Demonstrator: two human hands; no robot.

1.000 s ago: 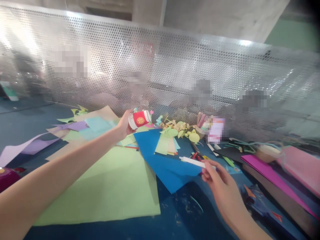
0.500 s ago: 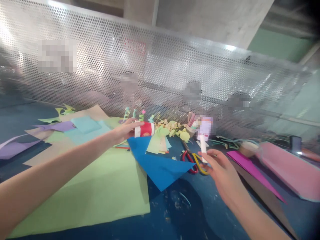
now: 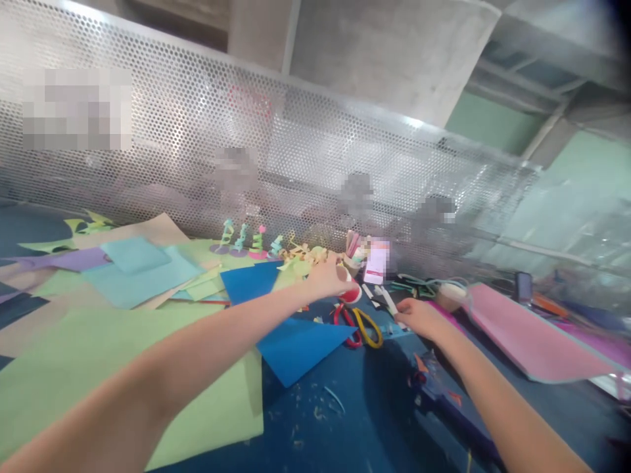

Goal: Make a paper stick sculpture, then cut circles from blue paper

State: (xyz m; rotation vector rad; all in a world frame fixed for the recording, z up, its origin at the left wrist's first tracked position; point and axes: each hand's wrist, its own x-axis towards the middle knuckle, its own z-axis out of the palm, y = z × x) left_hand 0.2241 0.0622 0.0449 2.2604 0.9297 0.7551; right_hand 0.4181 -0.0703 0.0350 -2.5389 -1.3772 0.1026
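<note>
My left hand (image 3: 328,279) is closed round a red-and-white cylinder (image 3: 351,292) above the scissors, its far side hidden by my fingers. To the right, my right hand (image 3: 417,316) pinches the near end of a narrow white stick (image 3: 389,301) low over the table. Scissors with one red and one yellow handle (image 3: 369,328) lie between my hands, their blades hidden. A blue sheet (image 3: 300,348) extends under my left forearm. A phone with a lit screen (image 3: 377,261) stands upright behind the stick.
Green paper (image 3: 211,387) covers the left front, with light blue sheets (image 3: 138,269) behind. Small curled-paper figures (image 3: 241,238) stand near the perforated metal screen (image 3: 187,131). A dark blue tool (image 3: 444,404) lies under my right forearm; pink sheets (image 3: 527,335) lie farther right.
My left hand has carried the red-and-white cylinder rightward to near the scissors. My right hand has lowered the white stick toward the table. The view has shifted right.
</note>
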